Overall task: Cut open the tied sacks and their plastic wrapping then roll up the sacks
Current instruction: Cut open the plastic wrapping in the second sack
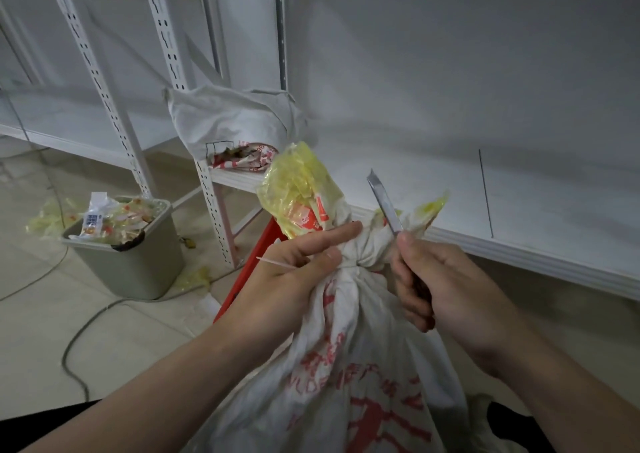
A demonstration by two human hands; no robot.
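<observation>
**Knot between both hands**

The sack (pixel 346 366) stands upright before the person, its tied neck (pixel 356 262) topped by yellow plastic wrapping (pixel 298 189). The left hand (pixel 294 286) grasps the neck from its left; the right hand (pixel 440 279) grips a knife (pixel 384 206), blade pointing up just right of it

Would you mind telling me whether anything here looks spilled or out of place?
The grey bin is overfull: packets and yellow plastic heap above its rim, and yellow plastic scraps lie on the floor on both sides of it. A cable also trails loose across the floor tiles.
</observation>
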